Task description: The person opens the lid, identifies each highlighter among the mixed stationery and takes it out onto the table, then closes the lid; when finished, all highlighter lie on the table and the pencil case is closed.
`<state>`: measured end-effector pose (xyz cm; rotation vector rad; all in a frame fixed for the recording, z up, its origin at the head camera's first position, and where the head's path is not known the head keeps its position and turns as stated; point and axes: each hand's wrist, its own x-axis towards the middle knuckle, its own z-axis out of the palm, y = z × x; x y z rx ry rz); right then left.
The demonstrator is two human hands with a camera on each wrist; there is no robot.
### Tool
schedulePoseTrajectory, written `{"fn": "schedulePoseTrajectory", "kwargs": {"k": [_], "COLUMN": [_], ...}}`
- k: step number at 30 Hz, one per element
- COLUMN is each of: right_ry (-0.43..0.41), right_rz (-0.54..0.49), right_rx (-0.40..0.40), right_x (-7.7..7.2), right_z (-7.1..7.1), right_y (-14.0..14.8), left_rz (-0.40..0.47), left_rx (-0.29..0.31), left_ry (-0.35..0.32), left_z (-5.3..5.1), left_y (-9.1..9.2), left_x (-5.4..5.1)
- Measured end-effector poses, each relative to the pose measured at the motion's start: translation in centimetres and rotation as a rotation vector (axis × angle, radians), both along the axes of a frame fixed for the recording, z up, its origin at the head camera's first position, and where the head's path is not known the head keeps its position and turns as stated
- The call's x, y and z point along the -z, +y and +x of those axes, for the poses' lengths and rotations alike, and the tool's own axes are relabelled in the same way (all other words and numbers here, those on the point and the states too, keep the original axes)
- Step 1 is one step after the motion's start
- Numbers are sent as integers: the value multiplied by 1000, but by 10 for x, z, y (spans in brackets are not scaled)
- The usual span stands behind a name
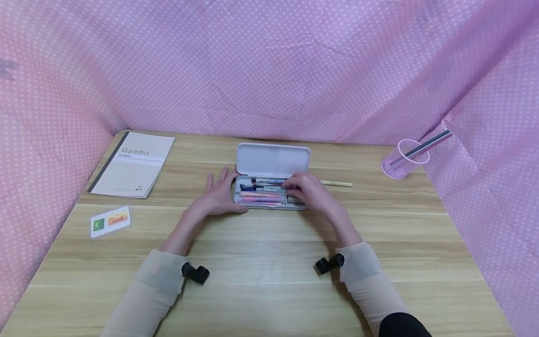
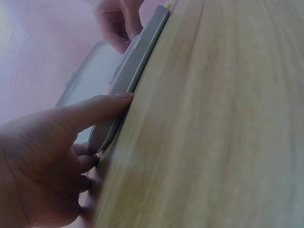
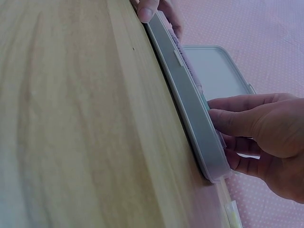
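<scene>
An open grey pencil case (image 1: 296, 207) holds several pens and pink items. My left hand (image 1: 216, 196) rests at its left end, fingers spread and thumb against the front wall, which the left wrist view also shows, the thumb lying along the case (image 2: 126, 76). My right hand (image 1: 313, 193) reaches over the right half, thumb and forefinger closed at the end of a pen (image 1: 269, 189); the fingertips are partly hidden. In the right wrist view the right hand (image 3: 270, 135) has its other fingers bent over the case's (image 3: 190, 107) far side.
A notebook (image 1: 132, 166) lies at the back left, with a card showing two pictures (image 1: 110, 222) in front of it. A pink cup (image 1: 396, 164) with dark sticks stands at the back right. One pale yellow stick (image 1: 338, 183) lies right of the case. Pink dotted cloth surrounds the table.
</scene>
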<state>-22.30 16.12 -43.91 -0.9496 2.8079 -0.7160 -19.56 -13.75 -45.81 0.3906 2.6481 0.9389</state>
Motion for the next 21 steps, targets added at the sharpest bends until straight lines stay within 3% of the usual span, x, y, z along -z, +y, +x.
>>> {"fn": "schedulePoseTrajectory", "kwargs": {"k": [11,21], "right_ry": [-5,-26], "right_rz": [12,-25], "right_rx": [12,8], "right_x": [-2,-1], "right_z": [1,-1], "right_y": [1,3], "left_rz": [12,17], "left_rx": [2,-3], "left_ry": [9,8], "left_z": [-2,-1], "left_y": [1,-1], "left_x": [4,2]}}
